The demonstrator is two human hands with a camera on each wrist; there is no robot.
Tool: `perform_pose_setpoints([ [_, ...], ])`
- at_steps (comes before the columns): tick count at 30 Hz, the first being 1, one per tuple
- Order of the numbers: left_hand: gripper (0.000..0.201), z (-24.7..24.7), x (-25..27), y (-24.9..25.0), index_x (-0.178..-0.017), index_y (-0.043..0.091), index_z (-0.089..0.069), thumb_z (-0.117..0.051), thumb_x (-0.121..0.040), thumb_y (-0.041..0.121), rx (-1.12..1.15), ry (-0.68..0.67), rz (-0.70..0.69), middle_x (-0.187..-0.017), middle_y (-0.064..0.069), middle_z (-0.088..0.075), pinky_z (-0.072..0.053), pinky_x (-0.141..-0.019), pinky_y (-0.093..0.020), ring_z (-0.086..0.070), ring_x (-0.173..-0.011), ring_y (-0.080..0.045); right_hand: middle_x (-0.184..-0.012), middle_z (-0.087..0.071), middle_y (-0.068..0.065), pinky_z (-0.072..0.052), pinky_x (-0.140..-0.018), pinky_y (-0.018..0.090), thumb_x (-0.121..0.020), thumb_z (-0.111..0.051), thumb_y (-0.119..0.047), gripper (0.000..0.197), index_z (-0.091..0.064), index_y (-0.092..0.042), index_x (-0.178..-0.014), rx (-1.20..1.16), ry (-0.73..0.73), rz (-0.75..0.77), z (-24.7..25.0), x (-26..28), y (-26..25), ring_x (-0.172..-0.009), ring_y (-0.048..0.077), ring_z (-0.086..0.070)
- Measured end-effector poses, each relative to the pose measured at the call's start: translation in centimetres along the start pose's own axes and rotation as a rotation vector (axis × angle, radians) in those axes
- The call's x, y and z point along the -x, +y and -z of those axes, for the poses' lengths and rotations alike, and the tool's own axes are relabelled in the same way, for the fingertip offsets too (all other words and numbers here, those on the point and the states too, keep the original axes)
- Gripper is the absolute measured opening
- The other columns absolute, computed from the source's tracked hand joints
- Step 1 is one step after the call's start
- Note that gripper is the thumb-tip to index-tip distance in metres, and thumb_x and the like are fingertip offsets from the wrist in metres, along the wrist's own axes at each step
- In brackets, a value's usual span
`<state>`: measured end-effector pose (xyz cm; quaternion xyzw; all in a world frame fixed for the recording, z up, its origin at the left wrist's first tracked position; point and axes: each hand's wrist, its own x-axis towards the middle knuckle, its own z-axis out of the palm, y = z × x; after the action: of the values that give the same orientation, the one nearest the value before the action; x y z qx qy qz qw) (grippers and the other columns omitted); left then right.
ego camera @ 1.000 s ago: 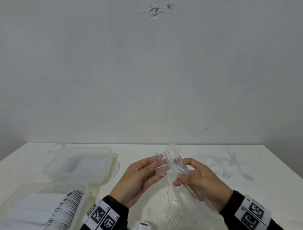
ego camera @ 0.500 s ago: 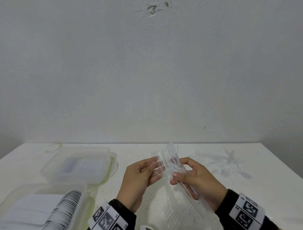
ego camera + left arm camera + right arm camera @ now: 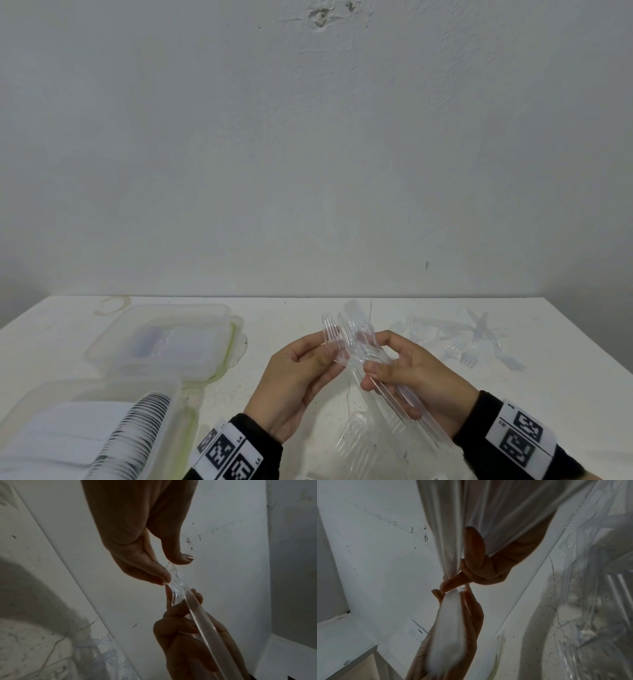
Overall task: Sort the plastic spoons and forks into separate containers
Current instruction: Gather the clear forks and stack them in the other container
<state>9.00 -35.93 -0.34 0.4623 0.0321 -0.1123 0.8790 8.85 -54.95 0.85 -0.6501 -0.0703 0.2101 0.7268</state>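
Fingertips of my left hand (image 3: 301, 373) pinch one clear fork (image 3: 330, 334) at its tines; my right hand (image 3: 411, 380) grips the fork bundle (image 3: 363, 342) above the table (image 3: 513, 394). Light, slick, brittle; I'd grip the neck. Containers (image 3: 164, 339) wait left.

Forks (image 3: 356, 339): clear glossy plastic, ribbed handles. Two containers (image 3: 164, 339): translucent frosted plastic, smooth; the far one has a green seal. Table (image 3: 513, 387): matt white, speckled and stained. Wall (image 3: 308, 154): matt painted plaster, chipped. Sleeves (image 3: 260, 442): black knit cloth.
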Motion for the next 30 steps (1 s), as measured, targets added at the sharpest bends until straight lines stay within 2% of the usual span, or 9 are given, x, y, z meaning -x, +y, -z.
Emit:
perform_pose_setpoints([
  [3,0.045,0.3,0.0,-0.2,-0.104,-0.007,-0.067,-0.074,-0.063,0.01,-0.04,0.009,0.031,-0.099,-0.022,-0.073,-0.058,-0.067,-0.022,-0.073,-0.082,-0.021,-0.082,-0.067,0.022,-0.025,-0.033,0.016,-0.069,-0.081,-0.027,0.059,-0.051,-0.007,-0.115,-0.022,-0.018,-0.008,-0.1,0.0,0.3,-0.035,0.012,-0.036],
  [8,0.045,0.4,-0.1,-0.4,-0.103,-0.011,-0.066,-0.075,-0.066,0.012,-0.028,0.012,0.091,-0.104,-0.026,-0.07,-0.06,-0.073,-0.027,-0.072,-0.089,-0.028,-0.081,-0.066,0.024,-0.025,-0.033,0.015,-0.078,-0.074,-0.013,0.048,-0.048,-0.002,-0.118,-0.055,-0.024,-0.021,-0.2,0.2,0.3,-0.034,0.01,-0.037],
  [14,0.045,0.6,-0.1,-0.6,-0.101,-0.012,-0.068,-0.075,-0.067,0.016,-0.038,0.024,0.113,-0.104,-0.028,-0.07,-0.06,-0.074,-0.027,-0.071,-0.087,-0.027,-0.087,-0.063,0.031,-0.026,-0.034,0.017,-0.072,-0.081,-0.022,0.056,-0.052,-0.006,-0.117,0.013,-0.007,-0.004,0.0,0.2,0.4,-0.038,0.012,-0.037],
  [18,0.04,0.8,-0.3,-0.4,-0.098,-0.009,-0.071,-0.077,-0.067,0.016,-0.057,0.057,0.076,-0.101,-0.026,-0.071,-0.06,-0.073,-0.025,-0.071,-0.088,-0.028,-0.075,-0.061,0.013,-0.023,-0.035,0.018,-0.079,-0.077,-0.009,0.036,-0.061,-0.011,-0.111,0.1,0.11,0.044,-0.1,0.2,0.5,-0.038,0.01,-0.034],
  [22,0.045,0.8,-0.3,-0.2,-0.104,-0.009,-0.069,-0.077,-0.067,0.016,-0.076,0.058,0.075,-0.1,-0.024,-0.072,-0.06,-0.074,-0.025,-0.072,-0.088,-0.027,-0.086,-0.057,0.007,-0.028,-0.036,0.018,-0.075,-0.079,-0.007,0.031,-0.069,-0.023,-0.1,0.205,0.212,0.138,-0.5,0.0,0.8,-0.043,0.007,-0.043],
  [25,0.048,0.7,-0.2,-0.3,-0.103,-0.009,-0.069,-0.079,-0.062,0.014,-0.106,0.071,0.062,-0.099,-0.023,-0.072,-0.06,-0.075,-0.026,-0.072,-0.087,-0.027,-0.076,-0.066,-0.005,-0.04,-0.047,0.008,-0.074,-0.079,-0.003,0.036,-0.069,-0.019,-0.105,0.274,0.21,0.223,-0.9,0.0,1.2,-0.05,-0.002,-0.056],
  [28,0.049,0.6,-0.1,-0.6,-0.103,-0.009,-0.069,-0.079,-0.062,0.014,-0.095,0.083,0.056,-0.1,-0.023,-0.072,-0.06,-0.075,-0.025,-0.072,-0.09,-0.029,-0.101,-0.074,-0.009,-0.049,-0.078,0.013,-0.076,-0.078,-0.007,0.04,-0.068,-0.02,-0.112,0.341,0.175,0.278,-1.2,0.2,1.5,-0.093,0.005,-0.069],
  [29,0.049,0.6,-0.1,-0.7,-0.105,-0.009,-0.068,-0.078,-0.063,0.014,-0.085,0.081,0.056,-0.101,-0.024,-0.072,-0.06,-0.075,-0.025,-0.072,-0.091,-0.029,-0.104,-0.073,-0.01,-0.049,-0.081,0.013,-0.077,-0.077,-0.007,0.039,-0.068,-0.02,-0.113,0.361,0.17,0.298,-1.2,0.2,1.6,-0.099,0.005,-0.068],
  [30,0.049,0.6,0.0,-0.8,-0.106,-0.009,-0.067,-0.077,-0.065,0.014,-0.076,0.073,0.058,-0.101,-0.024,-0.072,-0.06,-0.076,-0.026,-0.071,-0.092,-0.03,-0.104,-0.074,-0.011,-0.048,-0.078,0.012,-0.078,-0.076,-0.006,0.038,-0.069,-0.021,-0.112,0.366,0.163,0.313,-1.3,0.3,1.6,-0.095,0.003,-0.068],
])
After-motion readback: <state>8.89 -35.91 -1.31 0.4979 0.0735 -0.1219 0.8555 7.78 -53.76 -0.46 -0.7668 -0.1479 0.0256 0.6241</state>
